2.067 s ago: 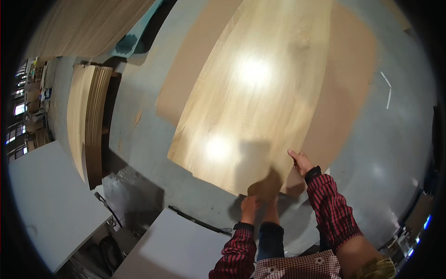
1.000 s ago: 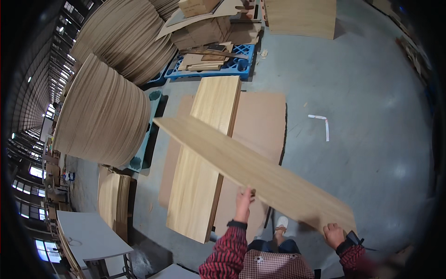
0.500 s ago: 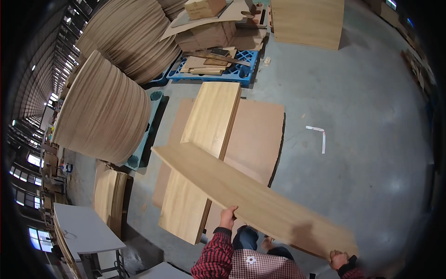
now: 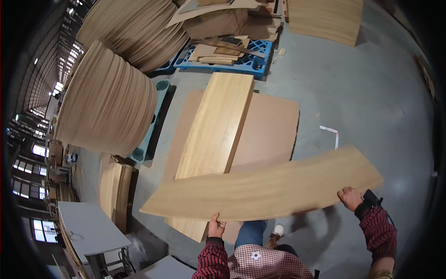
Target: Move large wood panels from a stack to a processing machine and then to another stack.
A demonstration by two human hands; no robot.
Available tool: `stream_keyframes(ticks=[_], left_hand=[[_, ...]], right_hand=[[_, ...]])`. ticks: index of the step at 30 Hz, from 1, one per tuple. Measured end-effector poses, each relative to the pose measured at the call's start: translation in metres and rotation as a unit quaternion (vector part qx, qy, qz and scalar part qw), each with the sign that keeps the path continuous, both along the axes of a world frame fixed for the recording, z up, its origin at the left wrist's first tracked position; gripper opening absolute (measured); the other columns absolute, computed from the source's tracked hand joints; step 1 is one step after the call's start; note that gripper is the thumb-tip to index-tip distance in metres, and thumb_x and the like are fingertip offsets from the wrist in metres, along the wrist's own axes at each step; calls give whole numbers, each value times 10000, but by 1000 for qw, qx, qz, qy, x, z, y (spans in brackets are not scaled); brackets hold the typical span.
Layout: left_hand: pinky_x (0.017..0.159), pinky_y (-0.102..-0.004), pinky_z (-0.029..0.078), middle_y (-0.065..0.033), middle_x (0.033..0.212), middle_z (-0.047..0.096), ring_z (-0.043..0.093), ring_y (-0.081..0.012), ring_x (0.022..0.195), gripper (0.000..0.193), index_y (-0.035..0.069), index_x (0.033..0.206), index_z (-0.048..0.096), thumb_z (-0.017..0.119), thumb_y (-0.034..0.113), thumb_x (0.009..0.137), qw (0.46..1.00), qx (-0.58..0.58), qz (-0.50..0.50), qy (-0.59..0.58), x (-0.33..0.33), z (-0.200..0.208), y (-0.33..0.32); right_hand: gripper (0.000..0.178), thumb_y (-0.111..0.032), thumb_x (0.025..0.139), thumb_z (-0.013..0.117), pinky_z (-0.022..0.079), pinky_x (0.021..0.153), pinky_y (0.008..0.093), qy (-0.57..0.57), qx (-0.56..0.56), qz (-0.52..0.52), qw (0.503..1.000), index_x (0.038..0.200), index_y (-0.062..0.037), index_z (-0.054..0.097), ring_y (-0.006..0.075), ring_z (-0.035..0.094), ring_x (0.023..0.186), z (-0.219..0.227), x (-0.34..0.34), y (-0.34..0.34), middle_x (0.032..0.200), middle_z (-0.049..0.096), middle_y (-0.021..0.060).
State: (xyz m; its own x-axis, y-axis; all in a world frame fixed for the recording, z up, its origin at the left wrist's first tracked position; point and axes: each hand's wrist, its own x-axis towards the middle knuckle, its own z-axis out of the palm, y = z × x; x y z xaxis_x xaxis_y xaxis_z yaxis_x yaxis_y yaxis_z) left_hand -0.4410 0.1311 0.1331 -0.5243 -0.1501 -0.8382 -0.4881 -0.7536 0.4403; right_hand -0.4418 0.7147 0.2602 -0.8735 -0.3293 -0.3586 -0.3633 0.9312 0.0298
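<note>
A long wood-grain board [image 4: 269,188] spans the space in front of me, held by its near edge. My left hand [image 4: 216,227] grips that edge left of the middle, thumb on top and fingers underneath. Toward the right end, my right hand [image 4: 350,198] is closed on the same edge. Below the board's left part lies a stack of similar boards [image 4: 216,125], partly covered by it. The stack rests on a flat brown cardboard sheet [image 4: 272,125] on the floor.
Tall stacks of sheets [image 4: 109,102] stand at the left on a green pallet [image 4: 151,135]. A blue pallet [image 4: 258,65] with scraps and cartons is at the back. More boards [image 4: 114,190] and a grey table [image 4: 90,228] are at the left. A wood panel [image 4: 325,21] stands far right.
The board has swung round: its right end has moved up and away from me, its left end nearer. My right hand has risen with it. Both hands keep their hold.
</note>
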Motion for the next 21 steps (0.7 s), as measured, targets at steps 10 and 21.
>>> stream_keyframes(ticks=[10, 21], left_hand=[[975, -377, 399, -62, 1153, 538, 492, -235, 1108, 354, 106, 1131, 490, 632, 191, 818, 967, 38, 251, -36, -20, -13, -3], [891, -380, 449, -79, 1071, 573, 550, -238, 981, 360, 86, 1116, 508, 543, 357, 881, 937, 39, 300, -175, -95, -67, -2]], right_hand=[[89, -155, 712, 544, 466, 532, 336, 54, -8, 221, 974, 779, -114, 501, 212, 571, 694, -45, -346, -104, 714, 527, 57], [108, -128, 684, 552, 472, 496, 307, 128, 42, 377, 916, 769, -99, 491, 195, 576, 660, -163, -565, -226, 703, 529, 61]])
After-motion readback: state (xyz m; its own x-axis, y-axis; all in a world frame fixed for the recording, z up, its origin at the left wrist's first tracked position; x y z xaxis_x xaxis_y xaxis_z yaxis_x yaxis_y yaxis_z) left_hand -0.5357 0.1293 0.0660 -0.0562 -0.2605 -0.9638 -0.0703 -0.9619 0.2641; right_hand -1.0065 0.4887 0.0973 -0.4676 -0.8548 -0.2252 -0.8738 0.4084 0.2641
